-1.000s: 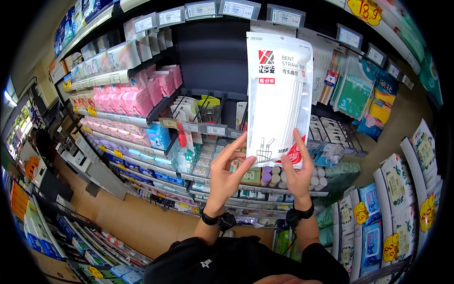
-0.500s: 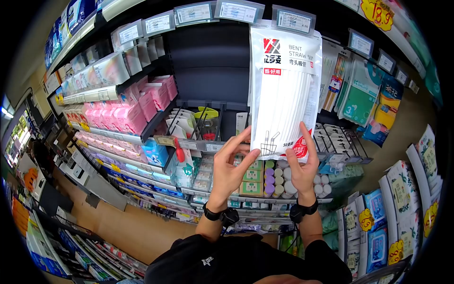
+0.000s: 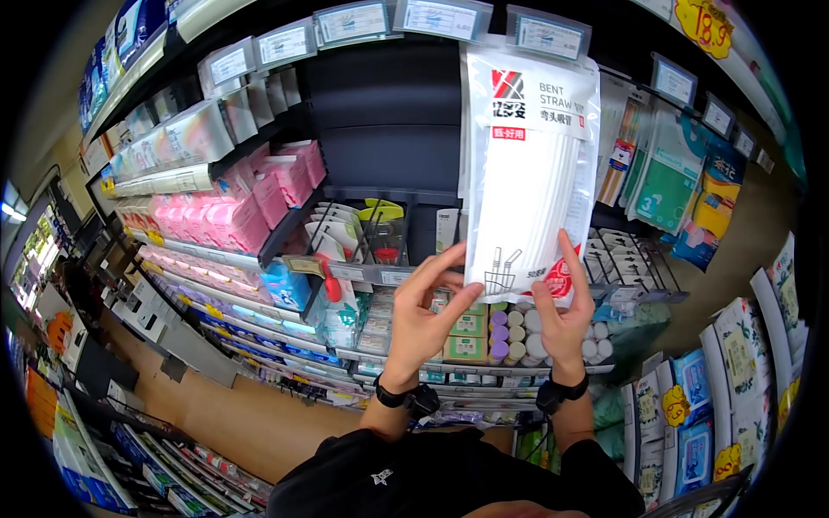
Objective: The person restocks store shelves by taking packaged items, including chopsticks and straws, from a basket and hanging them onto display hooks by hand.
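Observation:
A white, clear-fronted pack of bent straws (image 3: 528, 186) stands upright in front of me, its top just beneath a price tag holder. My left hand (image 3: 423, 315) pinches the pack's lower left corner, thumb in front and fingers behind the edge. At the lower right, my right hand (image 3: 563, 315) grips the pack with its thumb over the front near a red round label and a finger along the side. The fingertips behind the pack are hidden. Whether the pack's top still hangs on a hook cannot be seen.
Pink tissue packs (image 3: 229, 216) fill the shelves at left. Green and yellow hanging packs (image 3: 669, 186) are to the right of the straws. Small lidded jars (image 3: 515, 337) stand on the shelf below. Blue wipe packs (image 3: 693, 384) line the right side. Floor (image 3: 259, 432) shows at lower left.
The pack, both hands and the shelves have all shifted slightly right and down in view together. The hold of both hands on the pack looks the same.

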Demonstrator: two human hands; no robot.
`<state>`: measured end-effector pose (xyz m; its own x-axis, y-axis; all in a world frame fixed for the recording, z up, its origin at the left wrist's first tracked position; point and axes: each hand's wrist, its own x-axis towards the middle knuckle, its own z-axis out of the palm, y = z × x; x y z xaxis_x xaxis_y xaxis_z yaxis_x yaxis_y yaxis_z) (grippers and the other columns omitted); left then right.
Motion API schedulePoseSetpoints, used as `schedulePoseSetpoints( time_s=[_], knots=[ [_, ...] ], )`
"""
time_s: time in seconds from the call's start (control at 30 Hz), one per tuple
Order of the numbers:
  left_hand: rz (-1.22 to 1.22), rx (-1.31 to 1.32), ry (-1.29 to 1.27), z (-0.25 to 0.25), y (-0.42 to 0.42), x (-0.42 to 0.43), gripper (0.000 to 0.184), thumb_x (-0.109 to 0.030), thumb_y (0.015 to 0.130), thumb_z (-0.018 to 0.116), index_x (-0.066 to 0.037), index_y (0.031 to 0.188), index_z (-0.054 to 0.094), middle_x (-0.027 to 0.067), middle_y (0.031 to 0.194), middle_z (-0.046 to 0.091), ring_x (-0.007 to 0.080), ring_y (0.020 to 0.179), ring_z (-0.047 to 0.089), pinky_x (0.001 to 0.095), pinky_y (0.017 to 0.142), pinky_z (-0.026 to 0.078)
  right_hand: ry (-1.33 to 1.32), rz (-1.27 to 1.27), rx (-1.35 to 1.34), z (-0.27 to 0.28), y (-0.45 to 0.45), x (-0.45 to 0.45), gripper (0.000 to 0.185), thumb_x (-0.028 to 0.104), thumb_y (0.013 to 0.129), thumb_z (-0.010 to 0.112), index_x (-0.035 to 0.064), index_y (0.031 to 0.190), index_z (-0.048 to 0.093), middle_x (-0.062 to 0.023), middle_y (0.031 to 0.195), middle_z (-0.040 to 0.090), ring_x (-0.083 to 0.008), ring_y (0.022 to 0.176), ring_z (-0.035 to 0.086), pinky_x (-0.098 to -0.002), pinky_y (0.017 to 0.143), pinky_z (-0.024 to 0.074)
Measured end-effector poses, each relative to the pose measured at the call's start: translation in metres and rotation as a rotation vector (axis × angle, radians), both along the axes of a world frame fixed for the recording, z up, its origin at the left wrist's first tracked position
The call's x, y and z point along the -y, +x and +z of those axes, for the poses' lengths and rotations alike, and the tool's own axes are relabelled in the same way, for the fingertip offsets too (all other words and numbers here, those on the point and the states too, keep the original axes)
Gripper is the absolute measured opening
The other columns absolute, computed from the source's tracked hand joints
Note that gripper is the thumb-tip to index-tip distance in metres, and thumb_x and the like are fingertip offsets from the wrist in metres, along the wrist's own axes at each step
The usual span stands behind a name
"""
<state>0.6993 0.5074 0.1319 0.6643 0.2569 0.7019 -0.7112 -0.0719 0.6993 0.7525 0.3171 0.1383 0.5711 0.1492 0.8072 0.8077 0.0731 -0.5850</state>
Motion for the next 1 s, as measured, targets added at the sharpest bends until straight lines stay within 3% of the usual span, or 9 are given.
schedulePoseSetpoints(
  time_s=[0.33, 0.47, 0.67, 0.8, 0.93, 1.0],
  knots=[
    [-0.003, -0.036, 0.044, 0.004, -0.006, -0.006, 0.053, 0.006, 0.086, 0.072, 0.001, 0.138, 0.058, 0.0136, 0.122, 0.066, 0.0121, 0.092, 0.067, 0.0255, 0.078, 0.052, 0.011, -0.006, -0.042, 0.009, 0.013, -0.005, 0.060, -0.003, 0.094, 0.062, -0.0024, 0.150, 0.042, -0.0178, 0.151, 0.047, -0.0200, 0.129, 0.054, -0.0325, 0.105, 0.0458],
    [0.058, -0.063, -0.027, 0.000, -0.008, -0.004, 0.046, 0.000, 0.093, 0.067, 0.004, 0.137, 0.056, 0.0161, 0.124, 0.066, 0.0143, 0.097, 0.068, 0.0258, 0.084, 0.051, 0.013, 0.020, -0.093, 0.015, 0.023, -0.011, 0.058, 0.000, 0.095, 0.062, -0.0022, 0.149, 0.042, -0.0171, 0.150, 0.047, -0.0196, 0.128, 0.054, -0.0319, 0.105, 0.0455],
    [0.109, -0.102, -0.038, -0.005, -0.019, -0.008, 0.039, -0.005, 0.097, 0.062, 0.003, 0.135, 0.057, 0.0165, 0.126, 0.065, 0.0167, 0.100, 0.069, 0.0285, 0.088, 0.051, 0.019, 0.067, -0.109, 0.018, 0.048, -0.024, 0.057, 0.001, 0.097, 0.061, 0.0004, 0.150, 0.041, -0.0146, 0.145, 0.049, -0.0153, 0.115, 0.060, -0.0289, 0.094, 0.0522],
    [0.058, -0.105, -0.040, -0.010, -0.025, -0.009, 0.039, -0.001, 0.094, 0.064, 0.000, 0.133, 0.059, 0.0126, 0.123, 0.067, 0.0129, 0.095, 0.069, 0.0276, 0.086, 0.051, -0.024, 0.065, -0.127, 0.021, 0.060, -0.028, 0.057, 0.003, 0.098, 0.060, 0.0016, 0.151, 0.039, -0.0154, 0.144, 0.050, -0.0158, 0.118, 0.059, -0.0285, 0.094, 0.0521],
    [0.056, -0.117, -0.042, -0.016, -0.030, -0.008, 0.039, -0.002, 0.095, 0.064, 0.000, 0.133, 0.060, 0.0127, 0.124, 0.067, 0.0137, 0.094, 0.070, 0.0277, 0.086, 0.051, -0.089, 0.028, -0.089, 0.013, 0.078, -0.033, 0.059, 0.003, 0.099, 0.060, 0.0009, 0.153, 0.037, -0.0169, 0.146, 0.049, -0.0201, 0.120, 0.058, -0.0338, 0.102, 0.0482],
    [0.054, -0.150, -0.038, -0.018, -0.034, -0.006, 0.037, -0.001, 0.095, 0.062, 0.000, 0.132, 0.060, 0.0133, 0.124, 0.067, 0.0147, 0.094, 0.070, 0.0282, 0.087, 0.051, -0.075, 0.079, -0.089, 0.002, 0.089, -0.029, 0.060, 0.009, 0.099, 0.062, 0.0052, 0.154, 0.038, -0.0187, 0.150, 0.045, -0.0234, 0.129, 0.053, -0.0394, 0.106, 0.0443]
  ],
)
